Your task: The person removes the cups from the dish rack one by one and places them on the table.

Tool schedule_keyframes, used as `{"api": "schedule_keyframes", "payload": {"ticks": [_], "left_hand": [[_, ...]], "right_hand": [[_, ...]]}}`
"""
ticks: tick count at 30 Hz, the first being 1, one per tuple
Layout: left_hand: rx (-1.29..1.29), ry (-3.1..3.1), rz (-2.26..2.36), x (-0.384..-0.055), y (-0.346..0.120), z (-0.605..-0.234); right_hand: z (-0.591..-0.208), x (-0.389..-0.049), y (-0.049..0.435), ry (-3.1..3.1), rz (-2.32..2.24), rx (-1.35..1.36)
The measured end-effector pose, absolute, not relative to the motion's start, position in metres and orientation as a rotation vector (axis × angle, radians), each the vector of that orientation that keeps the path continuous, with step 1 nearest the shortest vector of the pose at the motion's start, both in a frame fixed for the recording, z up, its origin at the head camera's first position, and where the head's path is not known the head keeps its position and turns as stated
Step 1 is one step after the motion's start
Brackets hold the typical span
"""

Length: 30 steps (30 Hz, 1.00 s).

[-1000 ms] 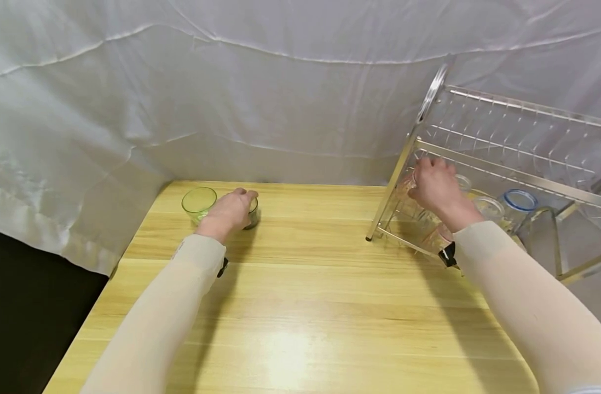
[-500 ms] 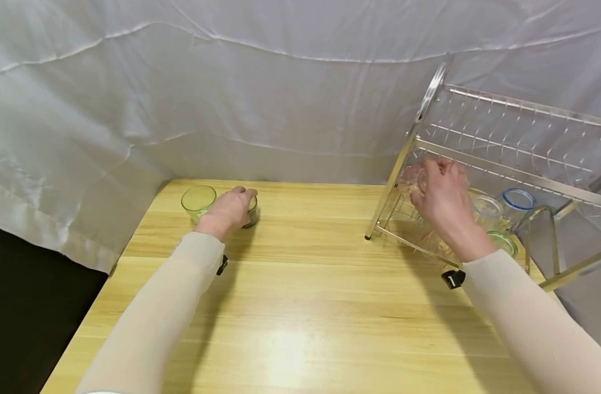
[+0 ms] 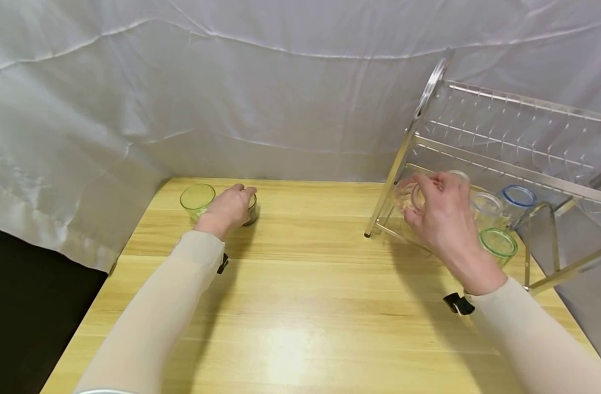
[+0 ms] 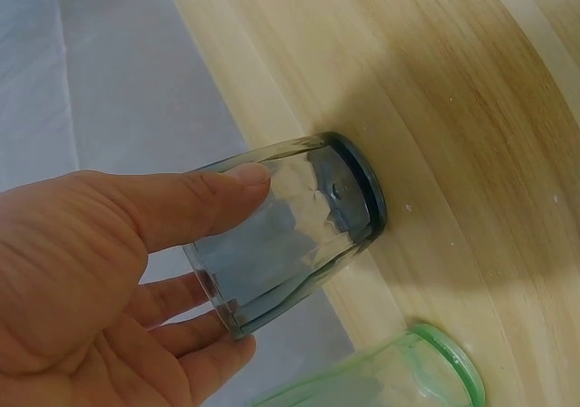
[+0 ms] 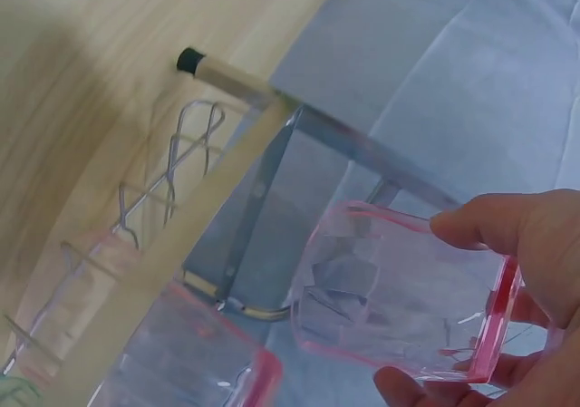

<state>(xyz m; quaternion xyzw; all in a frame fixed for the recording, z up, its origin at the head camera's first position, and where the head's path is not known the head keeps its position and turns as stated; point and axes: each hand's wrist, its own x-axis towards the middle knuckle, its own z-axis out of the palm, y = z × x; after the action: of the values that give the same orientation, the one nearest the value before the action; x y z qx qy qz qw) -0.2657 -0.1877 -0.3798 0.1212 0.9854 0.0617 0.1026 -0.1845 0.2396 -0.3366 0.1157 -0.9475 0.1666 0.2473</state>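
My left hand [image 3: 225,210] holds a smoky blue-grey glass [image 4: 290,235] at the back left of the table, thumb on one side and fingers on the other. The glass's thick base is at the table surface. Close by on its left stands a green glass [image 3: 197,200]. At the left end of a metal rack [image 3: 514,178], my right hand [image 3: 450,224] grips a clear pink-tinted glass [image 5: 408,289] near its pink rim. In the right wrist view, this glass is tilted and apart from another pink glass [image 5: 195,362] behind the rack's rail.
The rack's lower level holds a blue-rimmed glass [image 3: 519,196], a clear glass [image 3: 486,204] and a green-rimmed glass [image 3: 498,243]. Its wire upper tier [image 3: 507,134] overhangs them. A grey cloth [image 3: 290,109] hangs behind the wooden table [image 3: 300,284].
My right hand has drawn back toward me and a little to the right, bringing the pink glass with it. The green-rimmed glass has come into sight. My left hand stays put on its glass.
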Motion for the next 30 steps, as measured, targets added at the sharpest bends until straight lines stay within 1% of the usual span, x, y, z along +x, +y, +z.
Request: {"api": "schedule_keyframes", "payload": {"ticks": [6, 11, 18, 23, 30], "left_hand": [[0.338, 2.901, 0.254, -0.263, -0.188, -0.379], [0.357, 2.956, 0.313, -0.258, -0.185, -0.375], [0.454, 3.028, 0.564, -0.234, -0.164, -0.365], [0.513, 2.983, 0.825, -0.217, -0.148, -0.368], [0.474, 2.801, 1.181, -0.200, -0.132, -0.386]], "right_hand": [[-0.335, -0.168, 0.233, -2.642, 0.436, 0.293], [-0.338, -0.156, 0.226, -2.595, 0.399, 0.352], [-0.344, -0.143, 0.214, -2.534, 0.441, 0.443], [-0.352, -0.140, 0.203, -2.512, 0.591, 0.502], [-0.376, -0.146, 0.180, -2.526, 0.823, 0.480]]}}
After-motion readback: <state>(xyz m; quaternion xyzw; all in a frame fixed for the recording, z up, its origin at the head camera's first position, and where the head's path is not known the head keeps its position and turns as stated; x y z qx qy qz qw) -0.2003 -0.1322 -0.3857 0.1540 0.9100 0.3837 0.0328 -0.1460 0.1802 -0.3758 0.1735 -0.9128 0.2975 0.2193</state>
